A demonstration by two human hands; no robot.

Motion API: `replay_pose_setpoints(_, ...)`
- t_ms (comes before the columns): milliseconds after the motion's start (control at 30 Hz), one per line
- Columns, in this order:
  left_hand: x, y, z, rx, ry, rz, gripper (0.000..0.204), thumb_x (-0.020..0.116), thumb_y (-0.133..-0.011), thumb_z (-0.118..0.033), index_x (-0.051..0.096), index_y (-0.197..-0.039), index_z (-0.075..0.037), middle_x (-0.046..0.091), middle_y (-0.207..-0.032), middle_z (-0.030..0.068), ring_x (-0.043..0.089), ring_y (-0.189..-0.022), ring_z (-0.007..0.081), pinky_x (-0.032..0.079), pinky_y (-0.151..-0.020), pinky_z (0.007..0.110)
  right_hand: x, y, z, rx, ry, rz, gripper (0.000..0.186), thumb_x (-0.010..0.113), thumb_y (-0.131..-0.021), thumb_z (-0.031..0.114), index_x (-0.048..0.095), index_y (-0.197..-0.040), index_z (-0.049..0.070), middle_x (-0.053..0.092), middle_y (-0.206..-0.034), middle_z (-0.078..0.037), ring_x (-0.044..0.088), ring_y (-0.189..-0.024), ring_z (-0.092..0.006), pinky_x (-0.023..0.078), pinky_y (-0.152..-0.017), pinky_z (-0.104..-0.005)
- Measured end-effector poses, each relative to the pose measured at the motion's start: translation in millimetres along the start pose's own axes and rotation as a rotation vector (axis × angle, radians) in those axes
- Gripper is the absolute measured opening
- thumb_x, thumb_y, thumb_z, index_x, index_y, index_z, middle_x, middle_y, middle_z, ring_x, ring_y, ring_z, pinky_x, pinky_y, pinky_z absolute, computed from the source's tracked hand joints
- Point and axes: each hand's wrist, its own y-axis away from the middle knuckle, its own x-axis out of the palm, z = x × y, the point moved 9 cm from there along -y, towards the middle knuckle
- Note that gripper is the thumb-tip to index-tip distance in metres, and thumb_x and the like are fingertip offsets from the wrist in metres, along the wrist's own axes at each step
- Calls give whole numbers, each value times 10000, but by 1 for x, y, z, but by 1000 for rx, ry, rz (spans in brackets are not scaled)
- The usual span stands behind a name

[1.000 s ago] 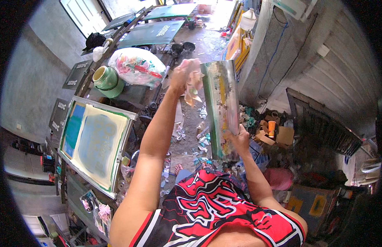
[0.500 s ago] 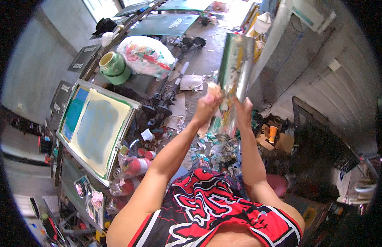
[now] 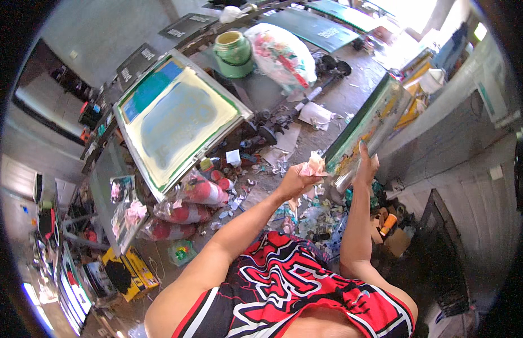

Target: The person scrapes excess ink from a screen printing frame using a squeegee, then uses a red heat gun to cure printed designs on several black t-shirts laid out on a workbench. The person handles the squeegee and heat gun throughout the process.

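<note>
My left hand is closed around a crumpled, pinkish-white rag. That wad sits close to the lower left end of a paint-smeared screen printing frame, seen nearly edge-on. Green runs along the frame's left side, and bare metal shows on its right. My right hand grips the near right edge of this frame, with the thumb up; some fingers are hidden behind it. The frame slants away from me to the upper right.
Left, another screen with cream and blue paint lies on a table. Behind it stand a green bucket and a stuffed plastic bag. Red-and-white containers crowd below the screen. Paper scraps litter the floor; an orange cup lies right.
My view has turned left, so the room has shifted right in it. The frame in my right hand now leans more to the right. My left hand with the rag has come slightly away from it.
</note>
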Motion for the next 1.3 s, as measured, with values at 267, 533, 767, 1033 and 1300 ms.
replay_pose_setpoints(267, -66, 112, -102, 827, -930, -158, 490, 767, -670, -96, 635, -1138, -31, 668, -1060, 149, 654, -976, 397, 551, -840, 441, 92, 86, -2, 212, -160, 426, 589, 795, -888, 382, 602, -1306, 15, 666, -1136, -68, 631, -1029, -226, 507, -892, -417)
replay_pose_setpoints(533, -187, 243, -138, 774, -905, -483, 538, 813, -612, -95, 652, -1125, -62, 647, -1014, 133, 639, -951, 367, 528, -806, 458, 184, 201, 1, 171, -188, 616, 506, 797, -896, 324, 628, -1250, 5, 678, -1118, -72, 659, -950, -214, 535, -839, -387)
replay_pose_setpoints(767, -262, 300, -150, 656, -643, -706, 402, 823, -632, -78, 722, -1020, -54, 695, -969, 75, 666, -863, 238, 510, -757, 327, 211, 265, -14, 96, -93, 664, 587, 821, -884, 322, 610, -1325, -3, 686, -1181, -77, 628, -1025, -186, 475, -942, -365)
replay_pose_setpoints(1033, -227, 216, -123, 427, -313, -517, 363, 731, -800, 66, 706, -1143, -49, 727, -1051, 33, 667, -945, 122, 519, -834, 295, 136, 213, -25, 88, -206, 482, 465, 804, -910, 256, 654, -1265, -4, 696, -1154, -52, 624, -1023, -165, 464, -934, -338)
replay_pose_setpoints(1300, -104, 76, -96, 446, -281, -277, 292, 715, -879, 22, 703, -1165, -37, 748, -1054, 68, 686, -970, 138, 534, -852, 308, -42, 112, -10, -6, 148, 160, 461, 786, -906, 272, 664, -1252, -8, 712, -1101, -52, 631, -957, -148, 489, -879, -330)
